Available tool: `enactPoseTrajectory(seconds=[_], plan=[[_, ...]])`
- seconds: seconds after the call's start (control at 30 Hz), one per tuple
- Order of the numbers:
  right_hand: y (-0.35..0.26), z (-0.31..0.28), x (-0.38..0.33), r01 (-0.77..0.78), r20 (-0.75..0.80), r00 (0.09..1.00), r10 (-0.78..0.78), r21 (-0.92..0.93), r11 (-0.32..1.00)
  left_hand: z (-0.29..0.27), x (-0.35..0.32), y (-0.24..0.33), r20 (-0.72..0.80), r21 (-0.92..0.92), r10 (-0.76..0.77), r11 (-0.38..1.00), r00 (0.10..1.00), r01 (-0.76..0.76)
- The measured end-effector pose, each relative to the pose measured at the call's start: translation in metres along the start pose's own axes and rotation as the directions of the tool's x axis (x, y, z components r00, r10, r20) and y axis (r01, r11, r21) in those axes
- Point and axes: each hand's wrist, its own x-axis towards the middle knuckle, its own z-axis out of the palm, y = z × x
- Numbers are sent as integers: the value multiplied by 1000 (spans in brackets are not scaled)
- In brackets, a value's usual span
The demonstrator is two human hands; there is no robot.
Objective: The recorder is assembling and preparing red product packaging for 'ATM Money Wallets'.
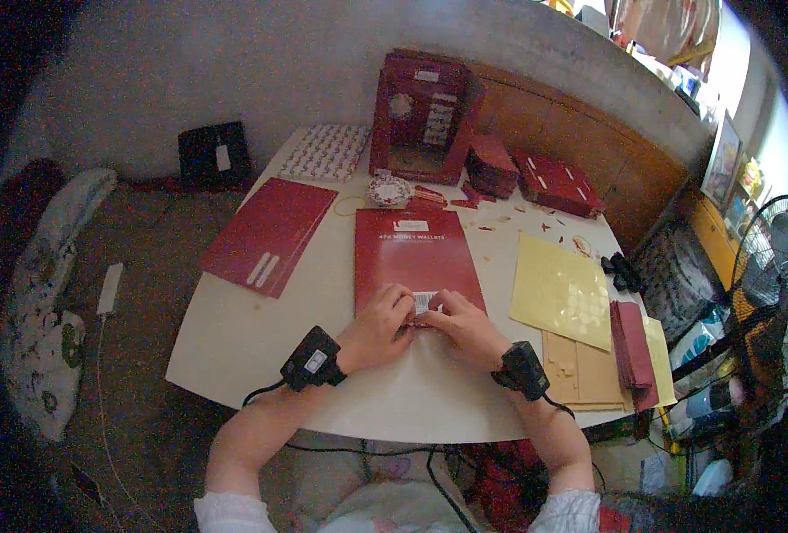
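Observation:
A dark red printed cardboard sheet (pixel 412 258) lies in front of me, a white label near its far edge and a barcode patch (pixel 424 303) near its close edge. My left hand (pixel 379 326) and my right hand (pixel 467 330) meet at that close edge, fingers bent and pinching it beside the barcode patch. The fingertips partly cover the edge, so its exact shape there is hidden. Each wrist carries a black strapped device with a cable.
Left lies a larger red sheet (pixel 270 233). At the back stand a patterned sheet (pixel 325 153), a red open-front box (pixel 379 133), and red stacks (pixel 561 182). Paper scraps are scattered nearby. Yellow sheets (pixel 554 284) and narrow red pieces (pixel 629 346) lie right; a fan (pixel 772 266) stands beyond.

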Motion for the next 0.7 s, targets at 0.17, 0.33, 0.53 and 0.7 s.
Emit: enactPoseTrajectory(seconds=[0.17, 0.33, 0.53, 0.7], plan=[[-3, -4, -1, -16, -6, 1000, 16, 33, 999, 1, 1, 1, -21, 14, 15, 1000, 1000, -15], [1, -1, -2, 2, 21, 1000, -2, -1, 1000, 2, 1, 0, -8, -19, 0, 1000, 1000, 0], [0, -4, -3, -11, 12, 1000, 11, 25, 1000, 1, 2, 2, -26, 4, 17, 1000, 1000, -17], [-8, -7, -3, -11, -28, 1000, 12, 33, 999, -1, 1, 2, -14, -6, 9, 1000, 1000, -9]])
